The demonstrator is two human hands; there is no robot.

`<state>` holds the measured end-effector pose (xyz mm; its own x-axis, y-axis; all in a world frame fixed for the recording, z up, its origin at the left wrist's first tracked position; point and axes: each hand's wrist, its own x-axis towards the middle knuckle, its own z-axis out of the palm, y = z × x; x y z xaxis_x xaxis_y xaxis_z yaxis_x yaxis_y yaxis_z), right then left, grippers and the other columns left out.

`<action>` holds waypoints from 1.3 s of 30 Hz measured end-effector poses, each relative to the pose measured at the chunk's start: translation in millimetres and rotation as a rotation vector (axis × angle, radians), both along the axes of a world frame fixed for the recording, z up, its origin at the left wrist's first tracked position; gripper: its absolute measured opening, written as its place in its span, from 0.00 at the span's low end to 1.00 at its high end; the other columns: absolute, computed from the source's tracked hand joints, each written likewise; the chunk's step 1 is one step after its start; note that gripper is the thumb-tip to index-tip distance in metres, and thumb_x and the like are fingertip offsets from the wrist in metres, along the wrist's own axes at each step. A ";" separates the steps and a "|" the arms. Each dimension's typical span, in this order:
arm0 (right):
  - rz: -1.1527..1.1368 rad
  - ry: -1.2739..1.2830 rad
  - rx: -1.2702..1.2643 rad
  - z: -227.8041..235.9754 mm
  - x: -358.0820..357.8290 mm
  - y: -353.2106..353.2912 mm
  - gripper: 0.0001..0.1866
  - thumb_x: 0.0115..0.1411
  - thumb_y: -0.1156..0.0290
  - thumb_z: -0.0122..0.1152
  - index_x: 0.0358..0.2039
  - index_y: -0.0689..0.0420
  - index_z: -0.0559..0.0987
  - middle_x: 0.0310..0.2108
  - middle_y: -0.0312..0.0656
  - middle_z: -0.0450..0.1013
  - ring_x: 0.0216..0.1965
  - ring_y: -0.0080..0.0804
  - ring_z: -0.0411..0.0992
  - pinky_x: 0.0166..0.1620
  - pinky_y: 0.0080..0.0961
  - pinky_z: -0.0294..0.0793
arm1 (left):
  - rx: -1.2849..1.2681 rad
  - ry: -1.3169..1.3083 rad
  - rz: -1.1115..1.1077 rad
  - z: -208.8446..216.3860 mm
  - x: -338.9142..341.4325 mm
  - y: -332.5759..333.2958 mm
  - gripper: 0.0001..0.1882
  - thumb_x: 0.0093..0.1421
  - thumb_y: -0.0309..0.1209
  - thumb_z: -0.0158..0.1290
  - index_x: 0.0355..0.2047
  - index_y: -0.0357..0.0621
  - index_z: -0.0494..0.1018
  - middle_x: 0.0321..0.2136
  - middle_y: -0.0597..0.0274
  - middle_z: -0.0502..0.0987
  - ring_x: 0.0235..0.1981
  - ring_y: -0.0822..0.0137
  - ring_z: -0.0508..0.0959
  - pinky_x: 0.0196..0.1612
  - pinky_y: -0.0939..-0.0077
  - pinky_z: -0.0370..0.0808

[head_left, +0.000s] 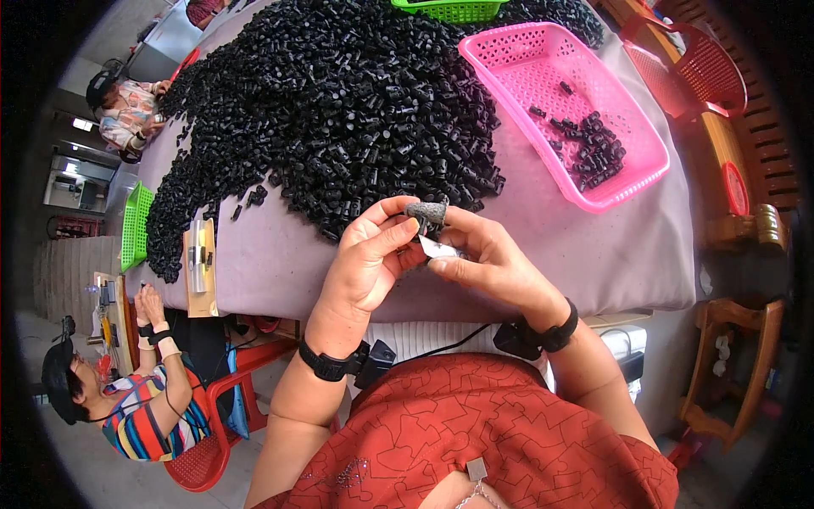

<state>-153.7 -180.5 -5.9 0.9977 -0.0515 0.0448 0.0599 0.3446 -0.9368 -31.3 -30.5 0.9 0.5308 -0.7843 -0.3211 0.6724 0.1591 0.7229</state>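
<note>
My left hand [365, 259] is closed, its thumb and fingers pinching a small dark grey, rough-looking cylinder [427, 211]. Close beside it, my right hand [500, 263] is also closed, with a white flat pointed piece [437, 248] between thumb and fingers. The right fingertips reach the end of the grey cylinder. My fingers partly cover both pieces. Just beyond my hands spreads a large heap of small black cylindrical parts [339, 110] on a cloth-covered table [280, 263].
A pink basket [632, 188] with some black parts stands at the right. Green baskets [136, 227] sit at the left and far edges. A wooden board [202, 293] with clear tubes lies at left. Co-workers [136, 399] sit along the left side, and chairs stand on both sides.
</note>
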 end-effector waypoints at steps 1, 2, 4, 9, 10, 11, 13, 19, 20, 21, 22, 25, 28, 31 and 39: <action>0.026 0.049 0.010 7.6 -0.4 -2.1 0.28 0.60 0.71 0.61 0.59 0.64 0.65 0.38 0.32 0.72 0.39 0.14 0.67 0.42 0.15 0.68 | 0.003 -0.004 0.007 -0.6 0.5 1.3 0.15 0.60 0.24 0.56 0.47 0.41 0.70 0.39 0.60 0.77 0.36 0.70 0.79 0.40 0.75 0.80; 0.028 0.049 0.012 7.4 -0.4 -2.4 0.28 0.60 0.71 0.61 0.59 0.64 0.65 0.38 0.32 0.72 0.39 0.14 0.67 0.42 0.15 0.68 | 0.004 -0.004 0.008 -0.2 0.5 1.7 0.15 0.60 0.24 0.56 0.47 0.41 0.70 0.39 0.60 0.77 0.36 0.70 0.79 0.40 0.75 0.80; 0.042 0.069 -0.021 7.3 -0.7 -3.4 0.28 0.61 0.71 0.61 0.59 0.64 0.65 0.37 0.31 0.72 0.38 0.14 0.66 0.42 0.15 0.68 | 0.010 -0.006 -0.002 1.4 0.5 1.6 0.15 0.60 0.24 0.56 0.47 0.41 0.69 0.39 0.60 0.77 0.37 0.70 0.79 0.40 0.75 0.80; 0.058 0.061 -0.015 5.1 -0.8 -5.9 0.28 0.61 0.72 0.60 0.61 0.64 0.64 0.36 0.31 0.71 0.37 0.13 0.65 0.40 0.15 0.67 | 0.017 -0.010 -0.009 1.9 1.4 0.5 0.15 0.59 0.23 0.56 0.47 0.41 0.69 0.39 0.60 0.77 0.37 0.70 0.79 0.40 0.76 0.80; 0.057 0.065 -0.013 5.4 -1.0 -5.5 0.29 0.61 0.72 0.59 0.61 0.64 0.64 0.36 0.30 0.71 0.36 0.13 0.65 0.40 0.14 0.67 | 0.022 -0.012 -0.004 2.3 1.0 0.3 0.15 0.59 0.23 0.56 0.47 0.41 0.69 0.39 0.60 0.77 0.37 0.70 0.79 0.39 0.76 0.80; 0.057 0.065 -0.013 5.9 -0.9 -4.9 0.29 0.61 0.72 0.59 0.61 0.64 0.64 0.36 0.30 0.71 0.36 0.13 0.65 0.40 0.14 0.67 | 0.022 -0.012 -0.004 2.0 0.9 0.4 0.15 0.59 0.23 0.56 0.47 0.41 0.69 0.39 0.60 0.77 0.37 0.70 0.79 0.39 0.76 0.80; 0.036 0.059 -0.011 6.7 -0.3 -3.4 0.29 0.62 0.71 0.59 0.62 0.63 0.63 0.34 0.30 0.70 0.36 0.13 0.64 0.39 0.14 0.66 | 0.023 -0.017 -0.007 1.2 1.0 0.9 0.16 0.59 0.23 0.56 0.47 0.41 0.69 0.40 0.60 0.77 0.37 0.70 0.79 0.40 0.76 0.80; 0.018 0.068 -0.046 3.0 -0.8 -3.1 0.25 0.63 0.69 0.58 0.58 0.64 0.67 0.33 0.27 0.69 0.33 0.12 0.63 0.35 0.12 0.64 | -0.003 -0.052 -0.048 -2.4 3.4 3.9 0.16 0.60 0.24 0.55 0.49 0.43 0.70 0.42 0.61 0.77 0.42 0.68 0.78 0.45 0.70 0.78; 0.018 0.068 -0.046 3.4 -0.7 -3.0 0.25 0.63 0.69 0.58 0.58 0.64 0.67 0.33 0.27 0.69 0.33 0.12 0.63 0.35 0.12 0.64 | -0.003 -0.052 -0.049 -1.4 2.4 3.1 0.16 0.60 0.24 0.55 0.49 0.43 0.70 0.42 0.61 0.77 0.42 0.68 0.78 0.45 0.70 0.78; 0.010 0.081 -0.035 4.2 -0.5 -2.6 0.24 0.63 0.69 0.58 0.57 0.64 0.68 0.33 0.27 0.69 0.32 0.12 0.62 0.34 0.12 0.63 | 0.008 -0.042 -0.029 1.1 0.3 1.4 0.16 0.60 0.24 0.56 0.48 0.42 0.70 0.41 0.61 0.77 0.40 0.69 0.78 0.43 0.73 0.79; 0.003 0.092 -0.024 4.7 -0.4 -2.4 0.23 0.63 0.69 0.58 0.56 0.64 0.69 0.32 0.26 0.69 0.32 0.12 0.62 0.33 0.12 0.63 | 0.019 -0.032 -0.009 3.0 -1.0 0.4 0.15 0.60 0.23 0.56 0.48 0.41 0.69 0.40 0.60 0.77 0.38 0.70 0.79 0.40 0.76 0.80; -0.001 0.070 -0.047 0.6 -0.4 -4.8 0.22 0.63 0.68 0.58 0.56 0.64 0.70 0.32 0.26 0.69 0.32 0.11 0.62 0.32 0.11 0.62 | -0.001 0.005 -0.041 -2.8 1.7 2.6 0.16 0.59 0.23 0.56 0.48 0.41 0.70 0.40 0.61 0.77 0.38 0.70 0.79 0.41 0.75 0.80; 0.029 0.110 -0.011 -1.1 0.5 -8.9 0.24 0.62 0.69 0.58 0.57 0.64 0.69 0.33 0.27 0.69 0.33 0.12 0.63 0.34 0.12 0.64 | -0.038 0.037 -0.082 -6.5 3.4 5.5 0.15 0.60 0.24 0.55 0.48 0.41 0.70 0.40 0.61 0.77 0.38 0.69 0.78 0.41 0.73 0.80; -0.003 0.026 0.013 4.4 0.6 -1.7 0.25 0.62 0.69 0.59 0.58 0.64 0.68 0.34 0.28 0.70 0.35 0.13 0.64 0.37 0.14 0.66 | -0.013 0.029 -0.034 -4.3 0.7 1.8 0.14 0.61 0.24 0.54 0.48 0.41 0.70 0.40 0.60 0.77 0.38 0.69 0.78 0.42 0.72 0.80; 0.003 0.053 -0.011 3.2 0.8 -1.7 0.23 0.63 0.69 0.58 0.57 0.63 0.69 0.35 0.29 0.72 0.35 0.13 0.65 0.37 0.13 0.66 | -0.053 0.099 -0.072 -12.2 4.5 7.9 0.15 0.61 0.26 0.54 0.49 0.43 0.70 0.39 0.62 0.77 0.38 0.71 0.78 0.41 0.72 0.79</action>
